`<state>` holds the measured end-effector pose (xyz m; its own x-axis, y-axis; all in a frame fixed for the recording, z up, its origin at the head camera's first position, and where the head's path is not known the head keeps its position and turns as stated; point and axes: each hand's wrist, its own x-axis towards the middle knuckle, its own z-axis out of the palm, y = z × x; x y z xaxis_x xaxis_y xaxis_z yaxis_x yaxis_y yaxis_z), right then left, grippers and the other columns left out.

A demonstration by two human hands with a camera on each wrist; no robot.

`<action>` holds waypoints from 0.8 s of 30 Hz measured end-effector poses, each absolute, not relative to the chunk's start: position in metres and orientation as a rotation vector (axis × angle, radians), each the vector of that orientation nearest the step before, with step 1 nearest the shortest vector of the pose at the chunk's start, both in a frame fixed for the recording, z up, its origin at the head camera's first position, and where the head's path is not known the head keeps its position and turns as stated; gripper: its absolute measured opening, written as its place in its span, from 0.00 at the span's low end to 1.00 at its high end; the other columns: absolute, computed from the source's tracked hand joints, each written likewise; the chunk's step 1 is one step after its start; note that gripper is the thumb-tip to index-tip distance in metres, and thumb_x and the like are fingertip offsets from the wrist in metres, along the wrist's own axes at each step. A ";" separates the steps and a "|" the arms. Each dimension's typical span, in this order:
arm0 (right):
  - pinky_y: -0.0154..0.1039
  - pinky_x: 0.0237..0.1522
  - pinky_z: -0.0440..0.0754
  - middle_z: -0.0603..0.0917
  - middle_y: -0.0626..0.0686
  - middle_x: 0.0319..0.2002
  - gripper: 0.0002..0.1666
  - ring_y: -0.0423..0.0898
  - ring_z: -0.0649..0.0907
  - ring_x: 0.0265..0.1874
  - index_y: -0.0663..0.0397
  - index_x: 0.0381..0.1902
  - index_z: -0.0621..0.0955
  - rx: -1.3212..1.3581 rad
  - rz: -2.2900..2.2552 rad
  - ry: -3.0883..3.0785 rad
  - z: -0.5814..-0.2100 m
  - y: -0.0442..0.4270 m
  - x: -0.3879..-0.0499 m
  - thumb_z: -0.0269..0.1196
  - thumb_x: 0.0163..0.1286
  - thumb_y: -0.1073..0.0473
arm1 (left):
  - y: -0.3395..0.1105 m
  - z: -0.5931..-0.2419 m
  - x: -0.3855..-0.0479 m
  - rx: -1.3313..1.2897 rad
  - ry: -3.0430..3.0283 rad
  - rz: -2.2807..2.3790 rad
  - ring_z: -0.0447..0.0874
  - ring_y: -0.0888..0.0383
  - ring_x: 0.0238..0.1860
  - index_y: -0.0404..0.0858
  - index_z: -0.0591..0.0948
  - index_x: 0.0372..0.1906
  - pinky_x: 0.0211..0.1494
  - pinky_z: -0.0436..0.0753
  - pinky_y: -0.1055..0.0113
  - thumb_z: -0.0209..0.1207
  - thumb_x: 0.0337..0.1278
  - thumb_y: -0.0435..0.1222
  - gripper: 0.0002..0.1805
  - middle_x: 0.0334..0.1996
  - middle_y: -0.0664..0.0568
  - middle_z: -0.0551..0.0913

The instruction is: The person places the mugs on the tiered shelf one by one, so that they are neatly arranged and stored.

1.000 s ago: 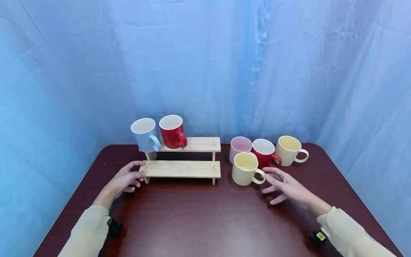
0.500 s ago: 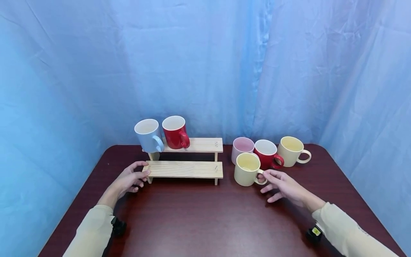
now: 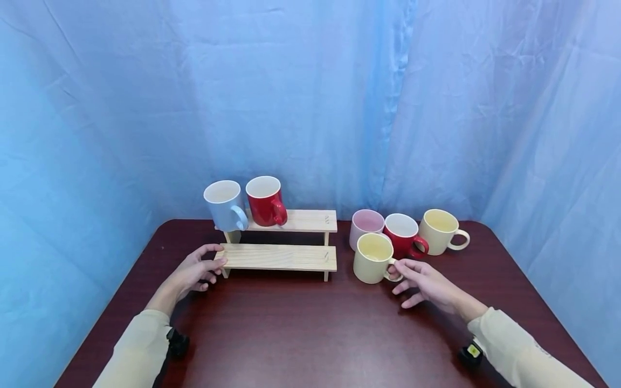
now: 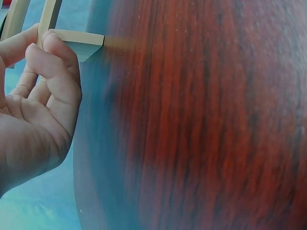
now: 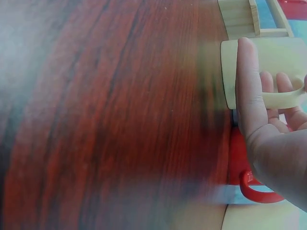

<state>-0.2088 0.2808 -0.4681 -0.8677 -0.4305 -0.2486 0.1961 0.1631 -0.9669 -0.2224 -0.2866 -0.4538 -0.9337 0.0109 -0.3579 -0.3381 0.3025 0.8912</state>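
Yellow mug (image 3: pixel 368 266), right of ctr: R hand (image 3: pixel 427 284) pinches handle (image 5: pixel 280 99); L hand (image 3: pixel 190 271) pinches shelf (image 3: pixel 278 257), left of ctr. Loose hold cd tip mug into pink mug (image 3: pixel 366 222) behind.

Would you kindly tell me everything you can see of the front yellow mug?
The front yellow mug is pale, smooth and plain, ceramic-looking, with a yellow inside and one looped handle facing right. It stands upright on the table, in front of the pink mug and right of the stand. The right hand holds its handle.
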 end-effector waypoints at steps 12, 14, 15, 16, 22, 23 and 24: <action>0.50 0.41 0.87 0.82 0.66 0.45 0.28 0.51 0.86 0.36 0.71 0.54 0.74 -0.250 -1.749 2.009 -0.467 0.275 -0.215 0.54 0.81 0.47 | -0.289 -0.455 -0.225 -0.315 2.273 1.661 0.78 0.54 0.27 0.49 0.66 0.70 0.26 0.78 0.66 0.66 0.64 0.50 0.34 0.35 0.47 0.80; 0.49 0.42 0.87 0.82 0.64 0.41 0.28 0.50 0.86 0.34 0.73 0.52 0.73 -0.264 -1.764 1.995 -0.468 0.275 -0.217 0.54 0.81 0.48 | -0.289 -0.455 -0.225 -0.310 2.280 1.659 0.78 0.54 0.27 0.49 0.66 0.70 0.26 0.78 0.66 0.66 0.64 0.50 0.34 0.35 0.46 0.80; 0.49 0.42 0.87 0.82 0.63 0.40 0.27 0.50 0.86 0.34 0.74 0.51 0.72 -0.272 -1.775 1.983 -0.468 0.274 -0.217 0.53 0.81 0.48 | -0.289 -0.455 -0.226 -0.310 2.280 1.660 0.78 0.54 0.27 0.49 0.66 0.70 0.26 0.78 0.66 0.66 0.64 0.50 0.34 0.35 0.46 0.80; 0.48 0.42 0.87 0.82 0.61 0.38 0.26 0.50 0.86 0.34 0.74 0.50 0.72 -0.285 -1.786 1.968 -0.469 0.274 -0.218 0.53 0.82 0.49 | -0.289 -0.455 -0.226 -0.312 2.279 1.663 0.78 0.54 0.27 0.49 0.66 0.70 0.26 0.78 0.66 0.66 0.64 0.50 0.34 0.35 0.47 0.80; 0.50 0.44 0.86 0.79 0.52 0.31 0.21 0.48 0.86 0.33 0.62 0.37 0.74 -0.355 -1.822 1.887 -0.471 0.274 -0.217 0.48 0.84 0.50 | -0.289 -0.455 -0.224 -0.314 2.270 1.664 0.78 0.54 0.27 0.50 0.66 0.70 0.26 0.78 0.66 0.66 0.64 0.50 0.33 0.35 0.47 0.80; 0.50 0.44 0.86 0.79 0.52 0.30 0.21 0.48 0.86 0.33 0.59 0.35 0.75 -0.363 -1.822 1.878 -0.471 0.274 -0.216 0.48 0.84 0.49 | -0.289 -0.456 -0.224 -0.313 2.270 1.663 0.78 0.54 0.27 0.49 0.66 0.70 0.26 0.78 0.66 0.66 0.65 0.50 0.33 0.35 0.47 0.80; 0.51 0.45 0.86 0.79 0.51 0.30 0.22 0.48 0.86 0.33 0.57 0.34 0.75 -0.357 -1.826 1.869 -0.471 0.274 -0.216 0.47 0.84 0.49 | -0.288 -0.456 -0.224 -0.311 2.270 1.663 0.78 0.55 0.27 0.49 0.66 0.70 0.26 0.78 0.66 0.66 0.65 0.50 0.33 0.35 0.47 0.80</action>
<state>-0.2157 0.2735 -0.4711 -0.8412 -0.5144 -0.1664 0.1545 0.0663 -0.9858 -0.2242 -0.2884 -0.4557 -0.9287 0.0074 -0.3707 -0.3512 0.3031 0.8859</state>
